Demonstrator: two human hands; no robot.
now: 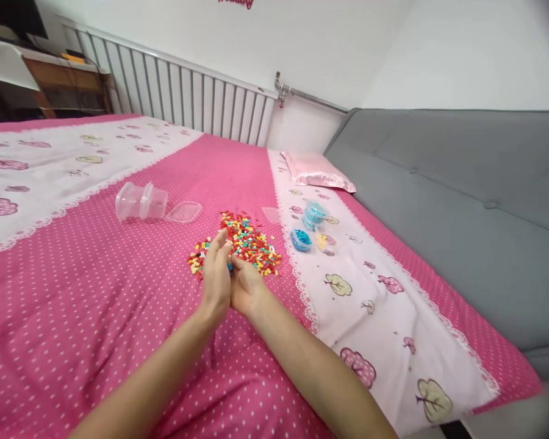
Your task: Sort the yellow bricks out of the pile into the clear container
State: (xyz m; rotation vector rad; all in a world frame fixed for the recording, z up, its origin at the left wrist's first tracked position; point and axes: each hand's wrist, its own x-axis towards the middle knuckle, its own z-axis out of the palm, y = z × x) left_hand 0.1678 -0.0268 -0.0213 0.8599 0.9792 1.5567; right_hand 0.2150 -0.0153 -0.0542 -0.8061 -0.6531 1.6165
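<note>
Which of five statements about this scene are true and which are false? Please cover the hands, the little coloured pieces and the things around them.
1. The left hand and right hand are held together. True.
2. The pile is all one colour. False: it mixes red, yellow, teal and other pieces.
3. A bit of blue shows between the hands. True.
4. The stacked clear tubs stand upright. False: they lie on their side.
5. The pink pillow is left of the pile. False: it is to the right, farther back.
</note>
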